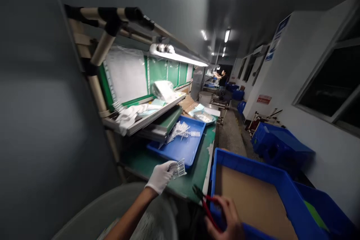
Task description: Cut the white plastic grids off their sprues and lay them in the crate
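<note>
My left hand (161,177), in a white glove, is closed on a small white plastic grid piece (180,169) above the front edge of the green bench top. In my bare right hand (227,217) is a pair of side cutters (207,207) with red handles and dark jaws, pointing up and left. The handles are spread in my fingers. Beyond my left hand, a shallow blue tray (184,154) rests on the bench, holding a heap of white plastic grid pieces (181,130). The cutters and the held piece are apart.
A large blue bin (253,168) lined with cardboard stands at the right. Below my left arm is a round translucent tub (112,202) with white bits inside. A shelf (157,114) overhangs the tray, with cloths and bags on it. Another person (223,78) works far down the aisle.
</note>
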Available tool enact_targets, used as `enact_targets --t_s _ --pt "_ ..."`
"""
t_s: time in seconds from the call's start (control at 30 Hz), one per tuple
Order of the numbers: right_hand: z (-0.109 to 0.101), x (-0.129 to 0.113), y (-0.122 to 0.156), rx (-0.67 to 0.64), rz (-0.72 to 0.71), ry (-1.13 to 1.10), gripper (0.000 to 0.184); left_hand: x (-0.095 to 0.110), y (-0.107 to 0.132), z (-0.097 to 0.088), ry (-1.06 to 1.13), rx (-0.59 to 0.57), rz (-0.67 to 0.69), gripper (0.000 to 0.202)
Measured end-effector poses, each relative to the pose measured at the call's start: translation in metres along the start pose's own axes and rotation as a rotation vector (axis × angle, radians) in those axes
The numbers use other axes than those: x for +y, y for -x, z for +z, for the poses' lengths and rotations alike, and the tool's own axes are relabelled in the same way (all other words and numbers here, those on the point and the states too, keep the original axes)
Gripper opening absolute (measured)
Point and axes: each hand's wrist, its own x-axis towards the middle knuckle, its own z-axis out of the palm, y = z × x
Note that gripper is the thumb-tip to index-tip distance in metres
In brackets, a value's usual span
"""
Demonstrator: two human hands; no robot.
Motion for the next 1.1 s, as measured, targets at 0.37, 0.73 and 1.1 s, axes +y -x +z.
enact_targets --t_s 0.37,0.73,1.1 --pt "0.014 -0.127 0.037 -0.092 -0.383 0.374 0.053 0.03 0.188 -0.092 -0.267 0.079 0.096 0.027" --pt "0.032 -0.167 0.039 -0.168 -0.501 0.391 0.053 0.023 0.227 -0.116 -0.51 0.051 0.148 0.034" --pt "0.036 -0.163 0.025 -0.302 -0.566 0.33 0.055 0.015 0.239 -0.121 -0.433 0.031 0.134 0.03"
